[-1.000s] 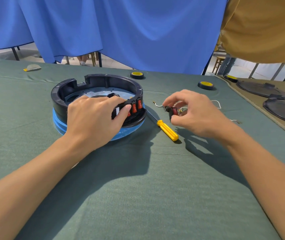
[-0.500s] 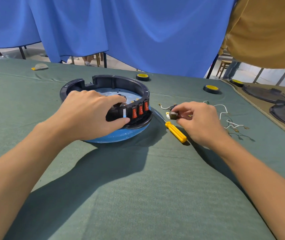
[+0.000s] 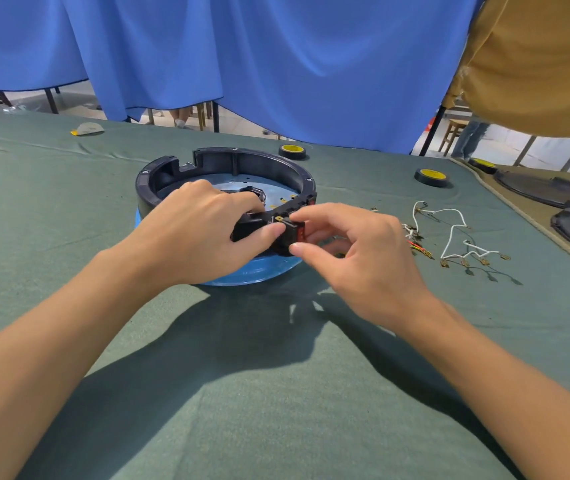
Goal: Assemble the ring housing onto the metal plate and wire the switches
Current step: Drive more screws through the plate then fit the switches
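The black ring housing [image 3: 228, 161] sits on a round metal plate [image 3: 242, 183] with a blue rim, on the green cloth. My left hand [image 3: 200, 233] grips the housing's near wall, thumb on the outside and fingers over the top edge. My right hand [image 3: 352, 247] pinches a small red-and-black switch [image 3: 294, 230] against that same near wall, next to my left thumb. Red switches fitted in the wall are mostly hidden behind my fingers. The yellow screwdriver is out of sight under my right hand.
Loose white wires [image 3: 456, 233] with brass terminals lie to the right of the housing. Two yellow-topped black tape rolls [image 3: 430, 176] stand at the back. Black round covers [image 3: 550, 192] lie on a tan mat at far right. A person in a mustard shirt [image 3: 536, 64] stands at the upper right.
My right hand has carried the switch from the cloth beside the screwdriver leftward to the housing's near wall. My left hand has kept its hold on the housing.
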`<action>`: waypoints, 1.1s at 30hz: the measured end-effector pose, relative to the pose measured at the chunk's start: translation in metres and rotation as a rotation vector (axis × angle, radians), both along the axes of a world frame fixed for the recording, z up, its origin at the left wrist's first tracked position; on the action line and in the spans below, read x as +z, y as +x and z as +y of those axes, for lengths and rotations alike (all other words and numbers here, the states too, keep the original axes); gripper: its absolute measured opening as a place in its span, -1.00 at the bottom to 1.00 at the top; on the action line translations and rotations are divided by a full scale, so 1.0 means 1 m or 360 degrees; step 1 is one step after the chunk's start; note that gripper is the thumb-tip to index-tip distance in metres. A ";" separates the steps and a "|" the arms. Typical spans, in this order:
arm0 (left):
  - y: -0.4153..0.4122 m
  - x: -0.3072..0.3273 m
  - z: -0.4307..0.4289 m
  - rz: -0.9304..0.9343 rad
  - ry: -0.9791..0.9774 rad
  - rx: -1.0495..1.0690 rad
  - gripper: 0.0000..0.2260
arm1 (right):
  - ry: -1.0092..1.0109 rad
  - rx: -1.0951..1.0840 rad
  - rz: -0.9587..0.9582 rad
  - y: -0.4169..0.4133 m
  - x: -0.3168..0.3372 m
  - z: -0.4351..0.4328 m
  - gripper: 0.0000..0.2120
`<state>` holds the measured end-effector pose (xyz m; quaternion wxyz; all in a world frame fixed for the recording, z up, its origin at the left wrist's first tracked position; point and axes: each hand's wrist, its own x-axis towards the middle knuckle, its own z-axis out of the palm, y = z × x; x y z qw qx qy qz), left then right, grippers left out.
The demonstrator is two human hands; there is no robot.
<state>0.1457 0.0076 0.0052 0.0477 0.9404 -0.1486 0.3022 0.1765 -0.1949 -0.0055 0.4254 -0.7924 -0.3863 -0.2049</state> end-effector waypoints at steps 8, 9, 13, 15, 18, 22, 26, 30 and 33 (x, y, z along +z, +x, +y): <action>-0.003 -0.002 -0.009 -0.0053 -0.0092 0.0031 -0.38 | 0.0001 -0.0065 -0.0086 0.002 -0.010 0.011 -0.78; -0.003 -0.003 -0.011 -0.0076 -0.0112 0.0055 -0.38 | 0.0016 -0.0069 -0.0075 0.002 -0.011 0.013 -0.79; -0.003 -0.007 -0.016 -0.0150 -0.0208 0.0132 -0.38 | 0.0054 -0.0127 -0.0034 0.003 -0.013 0.017 -0.82; -0.003 -0.007 -0.017 -0.0194 -0.0273 0.0111 -0.42 | 0.0097 -0.0144 -0.0034 0.003 -0.014 0.019 -0.83; -0.003 -0.007 -0.019 -0.0249 -0.0308 0.0110 -0.45 | 0.0133 -0.0159 -0.0074 0.001 -0.018 0.022 -0.84; -0.004 -0.009 -0.022 -0.0274 -0.0351 0.0152 -0.58 | 0.0123 -0.0299 -0.0144 -0.001 -0.021 0.024 -0.80; -0.004 -0.009 -0.023 -0.0241 -0.0398 0.0203 -0.65 | 0.0090 -0.0371 -0.0076 -0.001 -0.019 0.023 -0.76; -0.002 -0.009 -0.022 -0.0188 -0.0401 0.0236 -0.63 | 0.0022 -0.0266 0.0002 0.001 -0.017 0.018 -0.86; -0.001 -0.008 -0.022 -0.0163 -0.0394 0.0256 -0.63 | -0.0007 -0.0243 0.0038 0.004 -0.015 0.013 -0.91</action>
